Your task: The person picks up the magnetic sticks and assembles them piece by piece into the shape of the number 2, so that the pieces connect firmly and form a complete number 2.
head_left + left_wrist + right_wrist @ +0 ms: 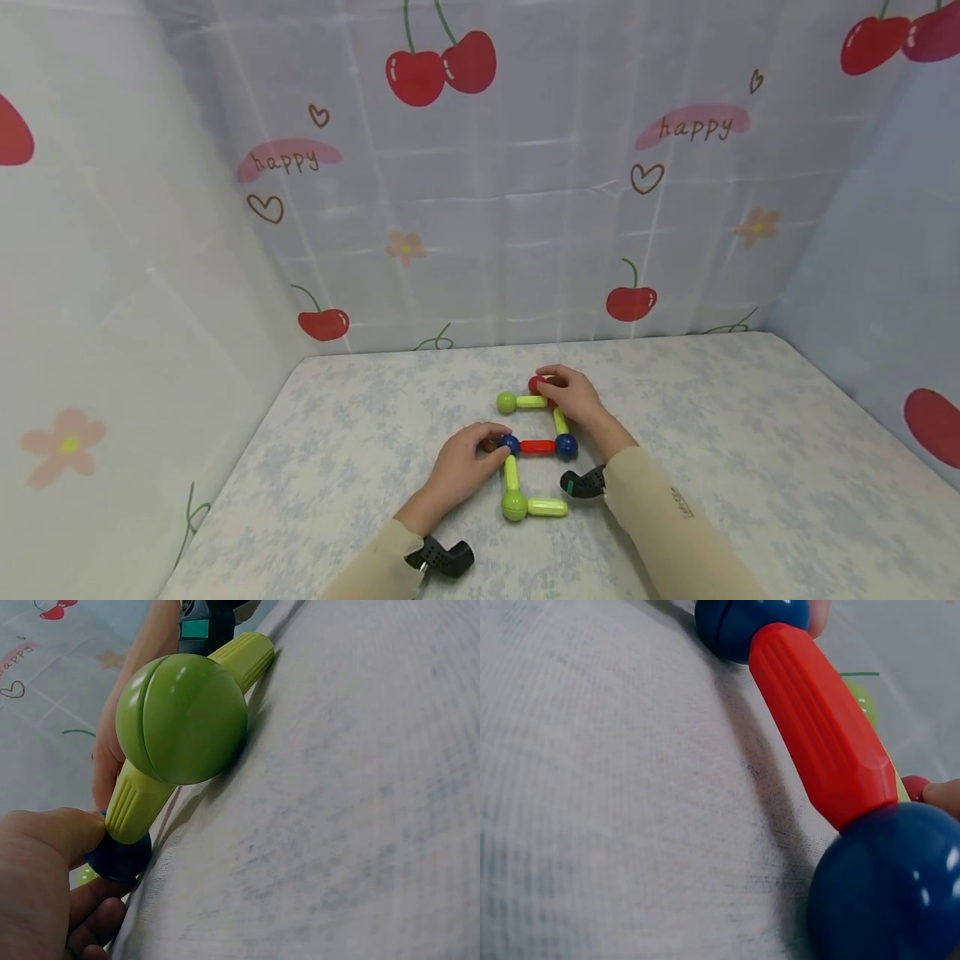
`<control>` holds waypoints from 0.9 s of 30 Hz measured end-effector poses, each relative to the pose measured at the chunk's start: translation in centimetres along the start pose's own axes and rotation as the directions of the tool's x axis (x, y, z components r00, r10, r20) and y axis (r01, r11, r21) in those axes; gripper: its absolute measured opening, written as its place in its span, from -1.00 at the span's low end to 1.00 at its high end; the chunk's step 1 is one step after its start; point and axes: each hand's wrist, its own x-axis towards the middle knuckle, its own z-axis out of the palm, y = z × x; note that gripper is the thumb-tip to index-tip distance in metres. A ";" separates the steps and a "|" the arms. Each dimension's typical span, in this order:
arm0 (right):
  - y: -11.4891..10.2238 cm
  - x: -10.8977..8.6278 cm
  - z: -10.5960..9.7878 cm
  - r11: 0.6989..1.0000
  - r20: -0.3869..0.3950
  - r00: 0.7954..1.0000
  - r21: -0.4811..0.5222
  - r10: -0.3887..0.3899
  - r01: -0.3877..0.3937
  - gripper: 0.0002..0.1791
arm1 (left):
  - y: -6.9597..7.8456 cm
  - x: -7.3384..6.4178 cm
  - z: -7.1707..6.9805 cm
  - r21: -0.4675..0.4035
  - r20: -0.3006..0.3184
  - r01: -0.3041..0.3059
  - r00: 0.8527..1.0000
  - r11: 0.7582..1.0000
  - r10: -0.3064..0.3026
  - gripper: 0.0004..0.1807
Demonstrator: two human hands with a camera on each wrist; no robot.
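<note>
Magnetic-looking balls and rods lie joined on the table in an S-like chain. My left hand [463, 457] pinches the left blue ball [509, 444] between thumb and fingers. A red rod [537, 447] links that ball to the right blue ball [566, 447]. A lower green rod [512, 473] runs to a large green ball [184, 720], with another green rod [547, 507] beyond. Farther back, my right hand [576, 398] holds a red ball [536, 384], partly covered by fingers. More red shows beneath them; whether it is the same piece I cannot tell.
At the far left end of the chain sit a lighter green ball [506, 402] and its rod [531, 402]. The table [360, 433] has a pale mottled cloth. A cherry-patterned curtain [517, 208] hangs behind and at both sides.
</note>
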 end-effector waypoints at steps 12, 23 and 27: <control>-0.6 -1.7 -1.3 0.996 -0.036 0.999 0.079 -0.037 0.040 -0.57 | 0.2 -0.1 -0.1 0.006 -0.003 -0.003 1.000 1.000 0.003 -0.70; -1.3 -4.7 -3.7 0.993 -0.039 0.995 0.065 -0.093 0.095 -0.57 | 0.0 -0.1 0.0 0.017 0.002 -0.002 1.000 1.000 0.002 -0.69; -1.3 -6.2 -4.3 0.989 -0.006 0.992 0.066 -0.130 0.130 -0.57 | 0.0 -0.2 0.0 0.022 0.001 -0.011 1.000 1.000 0.011 -0.69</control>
